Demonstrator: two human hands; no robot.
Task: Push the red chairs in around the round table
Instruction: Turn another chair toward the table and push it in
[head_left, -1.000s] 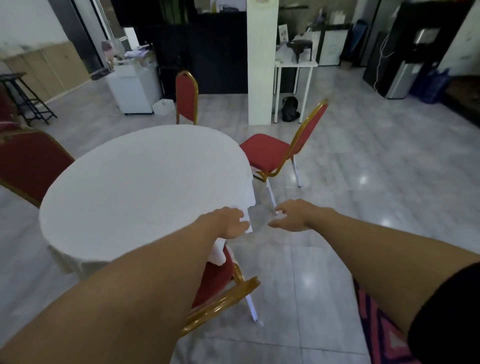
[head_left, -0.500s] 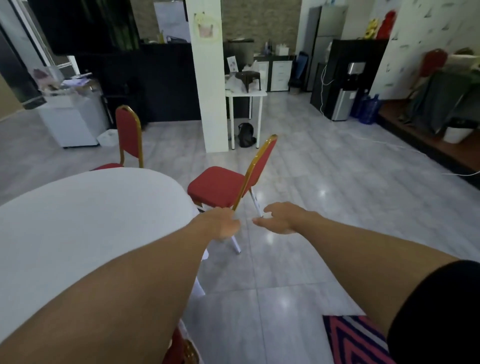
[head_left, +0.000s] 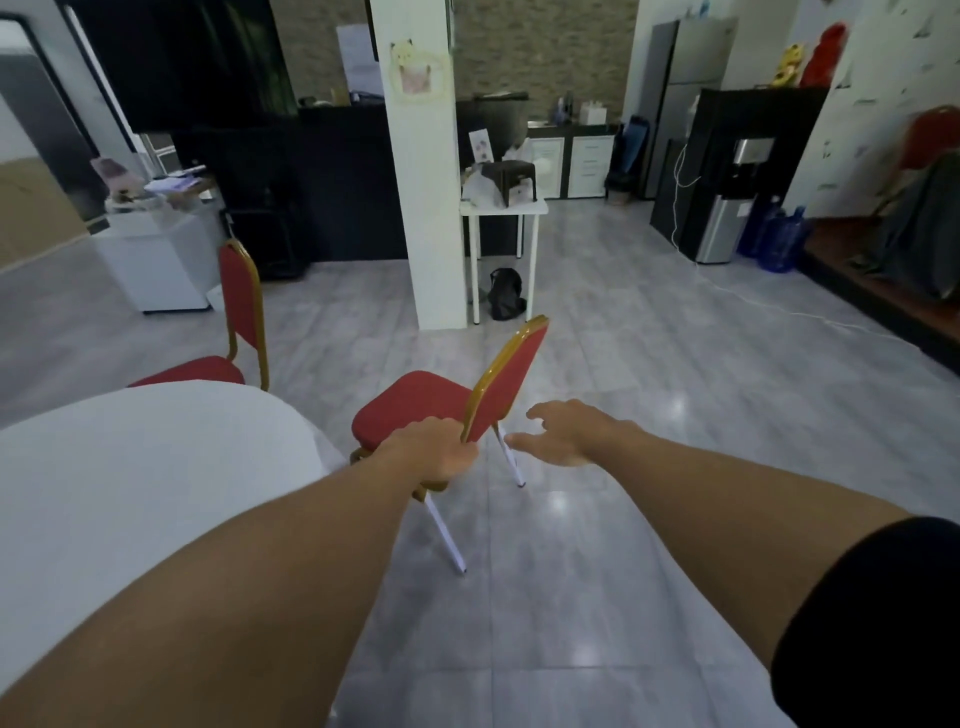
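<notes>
A round table under a white cloth fills the lower left. A red chair with a gold frame and white legs stands pulled out to the table's right, its back turned to the right. A second red chair stands at the table's far side with its seat partly under the cloth edge. Both my arms reach forward. My left hand is loosely curled and overlaps the nearer chair's seat-back corner in the picture, seemingly short of it. My right hand hovers with fingers spread, just right of that chair.
A white pillar rises behind the chairs, with a small white side table and a black bag beside it. A white cabinet stands at the left. A water dispenser and blue bottles are at the right. Grey tiled floor lies around.
The view has swung right and moved toward the pulled-out chair, which now looks larger and centred. The tucked-in chair at the table's near edge has left the view. My right fingers have spread.
</notes>
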